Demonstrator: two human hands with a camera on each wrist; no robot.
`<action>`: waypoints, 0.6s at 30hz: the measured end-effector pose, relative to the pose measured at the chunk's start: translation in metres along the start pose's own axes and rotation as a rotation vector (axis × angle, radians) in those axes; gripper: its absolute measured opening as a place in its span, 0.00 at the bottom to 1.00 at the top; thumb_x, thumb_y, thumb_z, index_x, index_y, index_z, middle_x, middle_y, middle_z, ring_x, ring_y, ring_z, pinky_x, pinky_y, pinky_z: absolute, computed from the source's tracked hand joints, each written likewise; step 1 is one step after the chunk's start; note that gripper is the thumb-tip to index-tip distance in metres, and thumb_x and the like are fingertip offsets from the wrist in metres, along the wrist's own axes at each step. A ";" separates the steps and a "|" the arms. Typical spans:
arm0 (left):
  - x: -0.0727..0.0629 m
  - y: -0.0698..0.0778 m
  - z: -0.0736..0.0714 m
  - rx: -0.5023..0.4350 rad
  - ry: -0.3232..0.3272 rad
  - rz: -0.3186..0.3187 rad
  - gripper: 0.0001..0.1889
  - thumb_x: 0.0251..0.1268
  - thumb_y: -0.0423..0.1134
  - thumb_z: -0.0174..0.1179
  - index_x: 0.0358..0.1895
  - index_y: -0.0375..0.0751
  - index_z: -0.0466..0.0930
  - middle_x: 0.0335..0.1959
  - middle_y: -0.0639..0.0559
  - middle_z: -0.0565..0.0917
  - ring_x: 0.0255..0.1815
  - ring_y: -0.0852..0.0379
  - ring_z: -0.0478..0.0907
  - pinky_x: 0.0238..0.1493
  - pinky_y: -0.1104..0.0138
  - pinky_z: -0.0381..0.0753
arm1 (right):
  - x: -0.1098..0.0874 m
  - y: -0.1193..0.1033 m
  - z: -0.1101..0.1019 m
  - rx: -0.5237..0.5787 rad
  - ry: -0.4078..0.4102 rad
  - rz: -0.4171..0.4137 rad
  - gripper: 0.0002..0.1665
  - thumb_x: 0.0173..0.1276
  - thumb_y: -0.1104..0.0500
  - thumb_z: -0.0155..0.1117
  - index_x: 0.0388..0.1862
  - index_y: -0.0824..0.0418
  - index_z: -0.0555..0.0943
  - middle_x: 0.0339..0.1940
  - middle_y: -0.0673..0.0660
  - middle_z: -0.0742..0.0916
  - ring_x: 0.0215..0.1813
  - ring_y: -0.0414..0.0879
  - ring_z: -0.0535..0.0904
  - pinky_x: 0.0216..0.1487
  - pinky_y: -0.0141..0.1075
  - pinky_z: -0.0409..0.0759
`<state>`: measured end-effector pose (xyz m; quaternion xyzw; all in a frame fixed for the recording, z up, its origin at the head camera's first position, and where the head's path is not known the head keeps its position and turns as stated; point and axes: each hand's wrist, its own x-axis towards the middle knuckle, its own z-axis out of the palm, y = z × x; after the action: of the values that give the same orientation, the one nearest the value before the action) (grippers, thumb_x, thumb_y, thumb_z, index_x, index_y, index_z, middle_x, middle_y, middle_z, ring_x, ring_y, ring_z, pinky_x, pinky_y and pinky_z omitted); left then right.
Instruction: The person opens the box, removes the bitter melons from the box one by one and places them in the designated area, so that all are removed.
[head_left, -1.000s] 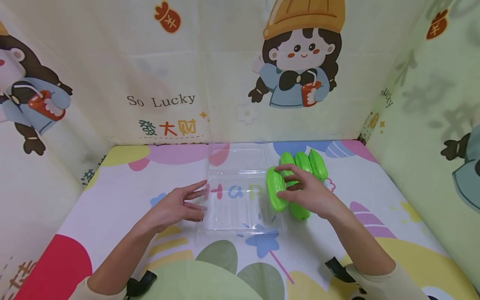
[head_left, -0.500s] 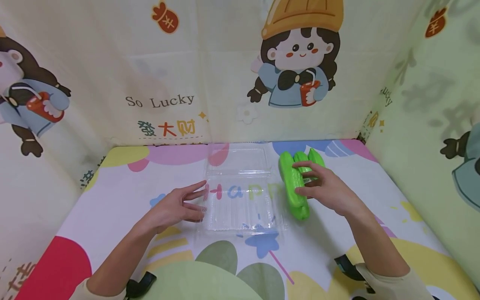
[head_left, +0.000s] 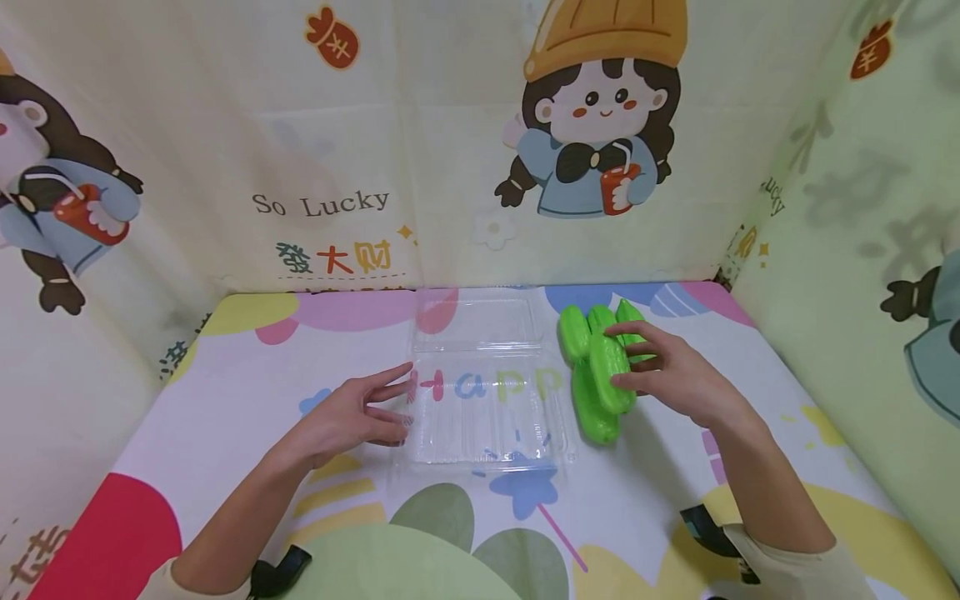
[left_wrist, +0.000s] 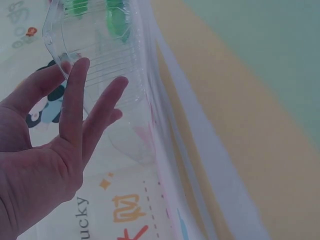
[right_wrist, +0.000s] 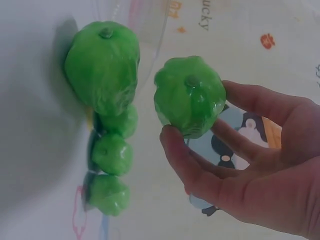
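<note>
My right hand pinches a bright green toy cucumber between thumb and fingertips. In the right wrist view, this held cucumber shows its stem end and hangs apart from another cucumber lying on the table. Behind them, three more green cucumbers stand in a row. A clear plastic clamshell box lies with its lid folded back, and no cucumber is inside. My left hand has its fingers spread, fingertips right at the box's left rim.
A colourful printed cloth covers the table. Close behind the lid rises a printed curtain, and another curtain side borders the right. The row of cucumbers sits at the table's back right, beside the box.
My right hand has carried the held cucumber rightward, from the box's right edge to over the lying cucumber. The left hand and the box have stayed put.
</note>
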<state>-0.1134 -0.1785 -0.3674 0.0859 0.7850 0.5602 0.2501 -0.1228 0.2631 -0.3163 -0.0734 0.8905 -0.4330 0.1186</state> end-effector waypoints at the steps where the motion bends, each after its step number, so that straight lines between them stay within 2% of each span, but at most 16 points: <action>1: 0.000 0.000 0.000 0.001 0.000 -0.002 0.49 0.63 0.31 0.72 0.85 0.52 0.55 0.81 0.40 0.65 0.59 0.43 0.86 0.50 0.60 0.88 | 0.000 0.001 -0.001 -0.011 0.001 0.004 0.41 0.71 0.55 0.72 0.79 0.54 0.67 0.71 0.73 0.76 0.68 0.68 0.79 0.55 0.50 0.87; 8: -0.001 0.000 0.000 0.006 0.001 0.005 0.49 0.63 0.31 0.72 0.85 0.51 0.55 0.81 0.40 0.65 0.59 0.43 0.86 0.50 0.61 0.87 | 0.001 0.007 -0.007 -0.067 0.004 0.052 0.40 0.70 0.55 0.73 0.78 0.54 0.68 0.71 0.74 0.76 0.64 0.66 0.82 0.53 0.50 0.88; 14: -0.001 0.000 0.000 -0.001 0.001 0.002 0.49 0.63 0.30 0.72 0.85 0.52 0.55 0.81 0.41 0.65 0.59 0.43 0.86 0.50 0.62 0.87 | -0.001 0.012 -0.013 -0.094 -0.031 0.062 0.39 0.68 0.57 0.74 0.76 0.56 0.69 0.68 0.76 0.77 0.62 0.66 0.82 0.49 0.48 0.89; 18: 0.000 0.000 0.000 -0.012 -0.010 0.010 0.49 0.63 0.30 0.71 0.85 0.51 0.55 0.82 0.40 0.64 0.60 0.42 0.86 0.50 0.61 0.87 | -0.002 0.014 -0.014 -0.115 -0.063 0.082 0.38 0.67 0.59 0.75 0.74 0.57 0.70 0.66 0.77 0.78 0.57 0.61 0.84 0.46 0.46 0.89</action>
<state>-0.1133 -0.1788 -0.3669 0.0910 0.7798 0.5659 0.2516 -0.1252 0.2831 -0.3189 -0.0572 0.9120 -0.3735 0.1596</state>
